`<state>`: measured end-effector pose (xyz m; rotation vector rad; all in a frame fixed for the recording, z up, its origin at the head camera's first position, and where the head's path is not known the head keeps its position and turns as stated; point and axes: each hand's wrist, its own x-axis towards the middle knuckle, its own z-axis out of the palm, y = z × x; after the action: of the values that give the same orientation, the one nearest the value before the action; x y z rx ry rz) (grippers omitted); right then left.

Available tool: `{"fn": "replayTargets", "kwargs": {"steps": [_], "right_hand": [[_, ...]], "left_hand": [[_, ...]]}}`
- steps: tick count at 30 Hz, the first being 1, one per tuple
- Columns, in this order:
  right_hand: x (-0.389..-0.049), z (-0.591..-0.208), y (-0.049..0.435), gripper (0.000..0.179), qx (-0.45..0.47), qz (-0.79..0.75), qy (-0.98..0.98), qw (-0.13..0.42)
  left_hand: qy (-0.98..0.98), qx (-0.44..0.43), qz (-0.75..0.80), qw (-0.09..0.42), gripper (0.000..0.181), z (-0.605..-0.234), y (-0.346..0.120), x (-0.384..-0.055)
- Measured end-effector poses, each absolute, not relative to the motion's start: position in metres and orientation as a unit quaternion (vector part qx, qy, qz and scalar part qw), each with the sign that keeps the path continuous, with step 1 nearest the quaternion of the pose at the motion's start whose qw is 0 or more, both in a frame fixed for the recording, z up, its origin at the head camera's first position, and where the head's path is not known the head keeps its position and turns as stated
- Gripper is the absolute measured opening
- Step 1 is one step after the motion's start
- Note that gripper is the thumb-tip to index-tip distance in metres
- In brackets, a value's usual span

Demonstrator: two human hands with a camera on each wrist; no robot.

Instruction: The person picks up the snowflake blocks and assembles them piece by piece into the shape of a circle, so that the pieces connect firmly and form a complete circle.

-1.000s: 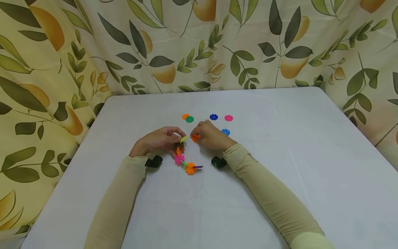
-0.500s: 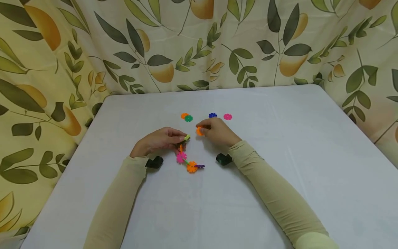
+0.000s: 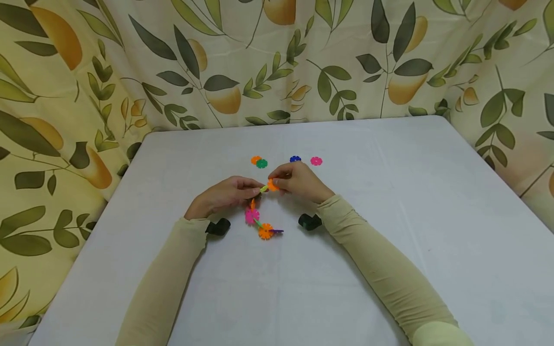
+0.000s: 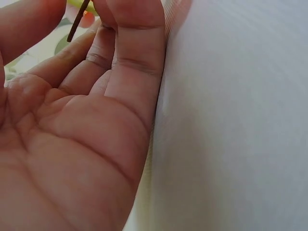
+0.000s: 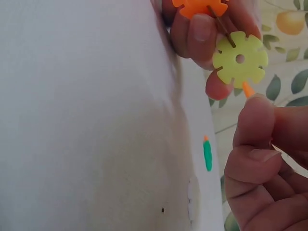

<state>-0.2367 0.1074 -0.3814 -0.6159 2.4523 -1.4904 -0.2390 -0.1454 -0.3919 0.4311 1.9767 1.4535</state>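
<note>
My left hand (image 3: 222, 194) grips the upper end of a chain of notched interlocking discs, near a yellow disc (image 5: 240, 74) and a brown disc (image 4: 78, 21). Below the fingers hang a pink disc (image 3: 252, 216), a green one, an orange one (image 3: 266, 231) and a purple disc (image 3: 277, 231) at the chain's end. Between thumb and finger my right hand (image 3: 305, 182) pinches a loose orange disc (image 3: 272, 184). Its edge meets a notch of the yellow disc in the right wrist view, where most of it is hidden behind the fingertips.
Beyond the hands, a green disc (image 3: 261, 164) overlaps another orange disc (image 3: 255, 159). A dark blue disc (image 3: 295, 158), partly covered by my right hand, and a pink disc (image 3: 316, 161) lie on the white table (image 3: 368, 269). A patterned curtain (image 3: 329, 62) stands behind.
My right hand first moved back and right with the orange disc, then returned left to the yellow disc, turning it upright. My left hand shifted slightly right, keeping hold of the chain.
</note>
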Motion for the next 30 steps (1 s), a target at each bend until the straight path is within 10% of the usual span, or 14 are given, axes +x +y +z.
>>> {"fn": "replayTargets", "kwargs": {"steps": [30], "right_hand": [[-0.2312,-0.3822,0.1059,0.017,-0.217,-0.490,0.841,0.070]], "left_hand": [[0.760,0.201,0.543,0.296,0.032,-0.3970,-0.1371,-0.2401]]}}
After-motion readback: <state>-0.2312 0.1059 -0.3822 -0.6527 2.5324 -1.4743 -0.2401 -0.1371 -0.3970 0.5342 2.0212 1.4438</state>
